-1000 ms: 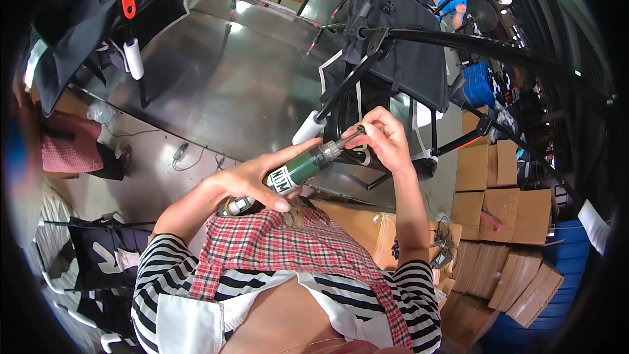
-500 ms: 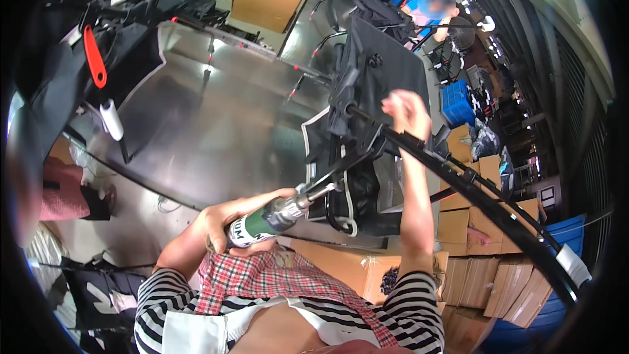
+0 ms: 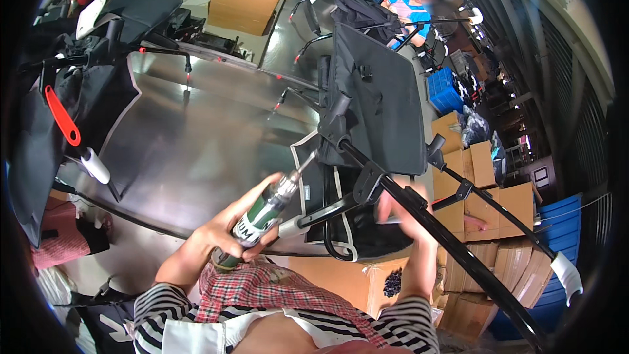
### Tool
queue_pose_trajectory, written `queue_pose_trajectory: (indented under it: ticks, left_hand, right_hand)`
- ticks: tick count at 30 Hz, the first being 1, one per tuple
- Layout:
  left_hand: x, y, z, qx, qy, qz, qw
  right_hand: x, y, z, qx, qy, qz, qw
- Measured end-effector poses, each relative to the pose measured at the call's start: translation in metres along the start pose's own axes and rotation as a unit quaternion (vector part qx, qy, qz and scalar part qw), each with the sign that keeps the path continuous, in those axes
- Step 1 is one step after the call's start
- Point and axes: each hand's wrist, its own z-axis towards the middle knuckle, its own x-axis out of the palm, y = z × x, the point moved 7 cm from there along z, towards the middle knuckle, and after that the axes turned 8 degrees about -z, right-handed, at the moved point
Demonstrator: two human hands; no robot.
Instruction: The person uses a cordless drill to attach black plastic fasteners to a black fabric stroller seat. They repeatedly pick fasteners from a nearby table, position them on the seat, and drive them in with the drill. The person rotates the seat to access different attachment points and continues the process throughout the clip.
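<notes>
My left hand is wrapped round a green electric screwdriver. Its metal bit points up and to the right, away from me, with the tip over the dark fabric. In front of me stands a black stroller frame with a padded black panel at its far end. A pivot joint links its long tube to a shorter tube with a grey end. Smeared by motion, my right hand is just below that joint, partly behind the long tube. Whether its fingers hold anything is unclear.
The shiny metal tabletop spreads beyond my left hand. Another black stroller with a red strap is at the left. Cardboard boxes and a blue crate stand at the right. A person in blue is at the far right.
My right hand has come down toward me from beside the padded panel to below the joint. The screwdriver has swung to point more steeply away from me. The view has shifted somewhat.
</notes>
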Motion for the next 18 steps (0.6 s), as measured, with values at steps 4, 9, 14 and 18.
queue_pose_trajectory:
  ticks: [4,9,14,18]
  left_hand:
    - [-0.009,0.013,0.045,0.031,0.046,0.063,0.996]
    - [-0.001,0.031,0.066,0.034,0.059,0.005,0.998]
    - [0.002,0.009,0.059,0.101,0.025,0.071,0.992]
    - [0.010,0.000,0.059,0.126,0.028,0.072,0.989]
  right_hand:
    - [0.085,0.032,-0.071,-0.059,0.168,-0.219,0.959]
    - [0.137,0.040,-0.073,-0.269,0.213,-0.456,0.821]
    - [-0.007,0.082,0.056,-0.074,-0.007,-0.465,0.882]
    - [-0.032,0.066,0.208,-0.263,-0.096,-0.503,0.818]
